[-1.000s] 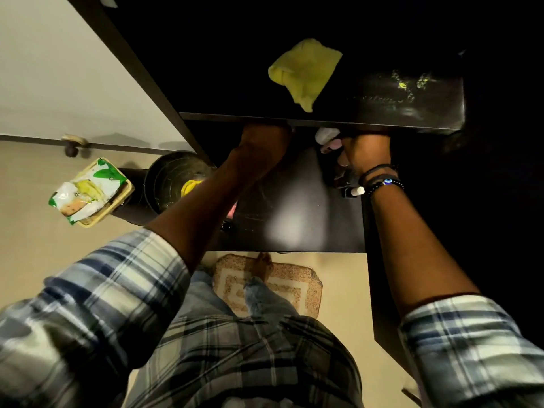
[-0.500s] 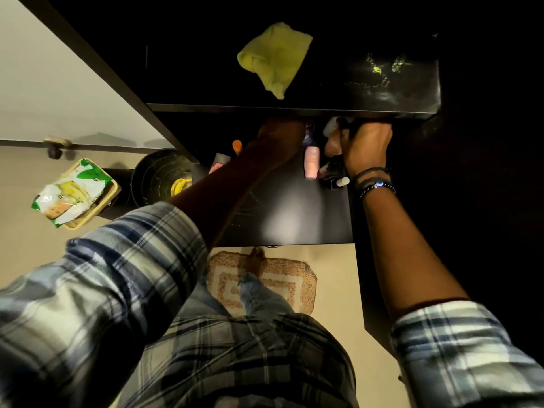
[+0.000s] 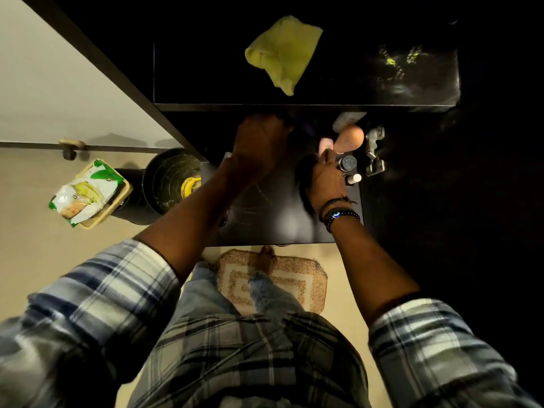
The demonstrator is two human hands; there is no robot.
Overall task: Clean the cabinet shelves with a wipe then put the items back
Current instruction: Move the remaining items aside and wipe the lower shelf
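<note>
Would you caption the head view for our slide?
Left hand and right hand reach into lower shelf; yellow cloth above.

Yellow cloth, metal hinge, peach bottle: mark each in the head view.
Yellow cloth [image 3: 282, 51]: head view, centre of the crumpled fabric.
Metal hinge [image 3: 374, 151]: head view, middle of its arm.
Peach bottle [image 3: 350, 138]: head view, rounded body.

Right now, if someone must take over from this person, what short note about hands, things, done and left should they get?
Left hand reaches under the upper black shelf; fingers hidden, grip unknown.
Right hand is at the small pink container on the lower black shelf; grip unclear.
Crumpled yellow cloth lies on the upper shelf, in nobody's hand.
Peach rounded bottle, white bottle and grey-lidded jar stand at lower shelf's right.
Done: apparently wiping here.
Left: arrange items, remove cloth.
</note>
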